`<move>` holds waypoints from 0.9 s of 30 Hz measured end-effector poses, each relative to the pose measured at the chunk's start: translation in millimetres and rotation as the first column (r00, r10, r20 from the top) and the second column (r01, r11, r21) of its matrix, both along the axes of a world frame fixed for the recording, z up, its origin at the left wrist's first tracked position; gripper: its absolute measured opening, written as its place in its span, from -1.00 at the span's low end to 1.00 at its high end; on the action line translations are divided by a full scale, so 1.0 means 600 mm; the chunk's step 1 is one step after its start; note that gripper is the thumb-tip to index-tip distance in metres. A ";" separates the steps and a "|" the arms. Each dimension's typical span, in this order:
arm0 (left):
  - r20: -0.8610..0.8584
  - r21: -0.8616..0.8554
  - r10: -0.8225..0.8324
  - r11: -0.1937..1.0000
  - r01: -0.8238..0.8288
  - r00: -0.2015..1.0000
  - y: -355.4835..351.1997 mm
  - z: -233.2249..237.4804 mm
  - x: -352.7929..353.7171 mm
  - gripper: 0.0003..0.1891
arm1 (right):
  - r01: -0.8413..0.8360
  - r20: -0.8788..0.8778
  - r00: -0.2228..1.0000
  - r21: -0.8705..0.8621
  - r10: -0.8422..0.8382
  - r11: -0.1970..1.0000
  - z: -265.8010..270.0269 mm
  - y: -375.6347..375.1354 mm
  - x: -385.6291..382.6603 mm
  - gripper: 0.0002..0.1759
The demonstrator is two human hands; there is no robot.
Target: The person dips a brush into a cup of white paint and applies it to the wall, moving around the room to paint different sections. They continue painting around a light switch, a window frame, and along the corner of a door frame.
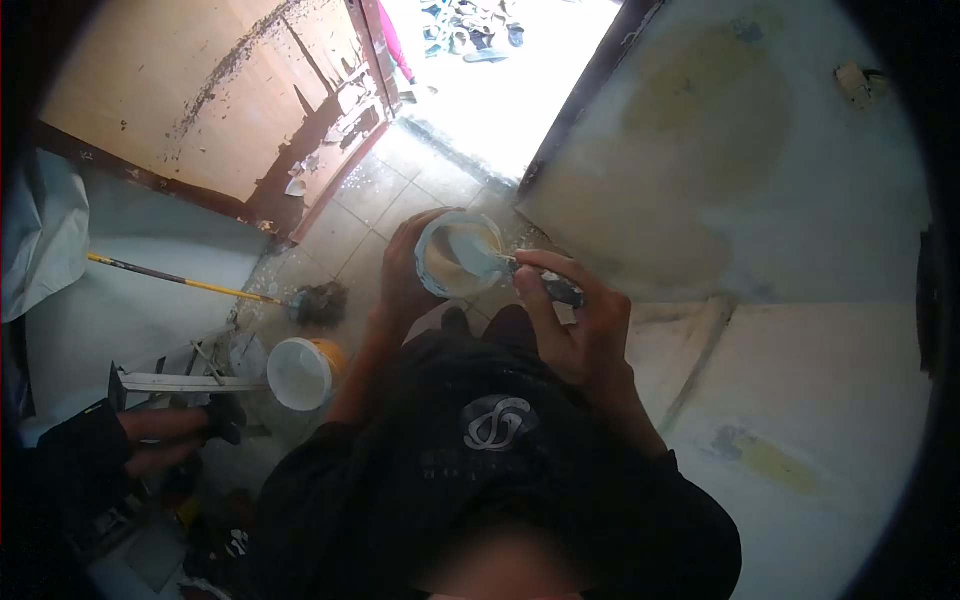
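Note:
My left hand (400, 262) is wrapped round the side of a round plastic tub (424, 268), held up in front of my chest. Pale, wet-looking filler (462, 250) coats part of the inside. In my right hand (585, 320) is a putty knife (562, 290), gripped by its dark, white-smeared handle. Its blade reaches over the tub's right rim into the filler; the blade's outline is hard to make out against the pale paste. The fingers of my left hand on the tub's far side are partly hidden.
A broom (318, 303) with a yellow handle leans at the left, near a white bucket (300, 375) and a ladder (190, 383). Another person's legs (165, 440) show at lower left. A peeling door (210, 100) stands by the bright doorway (500, 110); a patched wall (790, 200) is at right.

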State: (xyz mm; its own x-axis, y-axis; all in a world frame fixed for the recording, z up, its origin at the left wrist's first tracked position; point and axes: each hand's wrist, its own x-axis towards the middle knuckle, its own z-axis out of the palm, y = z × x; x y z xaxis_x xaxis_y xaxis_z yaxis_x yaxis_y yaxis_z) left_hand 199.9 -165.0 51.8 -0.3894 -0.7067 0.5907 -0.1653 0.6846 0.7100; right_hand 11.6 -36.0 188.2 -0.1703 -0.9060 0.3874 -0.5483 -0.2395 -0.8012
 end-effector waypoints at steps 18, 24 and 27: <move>0.226 -0.153 0.111 0.985 -0.077 0.968 -0.032 0.005 0.029 -0.28 | 0.019 0.366 0.928 0.135 -0.067 0.991 -0.032 -0.031 -0.015 -0.77; 0.293 -0.206 0.173 0.972 -0.114 0.940 -0.035 0.005 0.036 -0.25 | 0.098 -0.038 0.995 0.022 -0.097 0.995 -0.015 -0.038 -0.002 -0.81; 0.351 -0.228 0.169 0.969 -0.092 0.921 -0.037 0.002 0.040 -0.22 | 0.107 -0.198 0.977 0.113 -0.083 0.988 0.003 -0.036 -0.004 -0.83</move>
